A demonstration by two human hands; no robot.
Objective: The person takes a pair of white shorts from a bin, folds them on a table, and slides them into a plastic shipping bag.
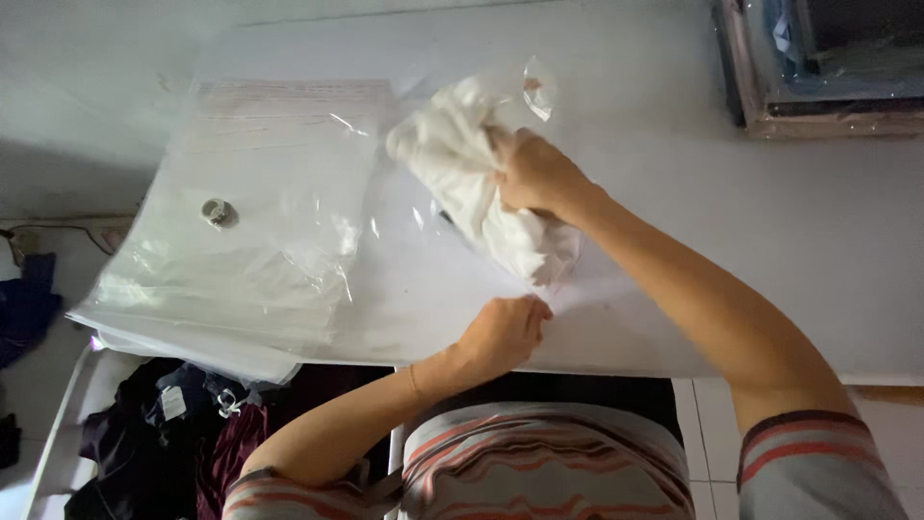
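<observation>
My right hand (531, 173) grips a crumpled white cloth (462, 183) that sits inside a clear plastic bag (539, 91) on the white table (770, 221). My left hand (505, 332) is closed near the table's front edge, pinching the near edge of that clear bag. To the left lies a stack of large clear plastic bags (241, 241) with a round valve (218, 212) on top.
A framed box wrapped in plastic (818, 67) stands at the far right corner of the table. Below the table's left front corner is a bin of dark clothes (164, 424). A cable (58, 229) runs along the floor at the left.
</observation>
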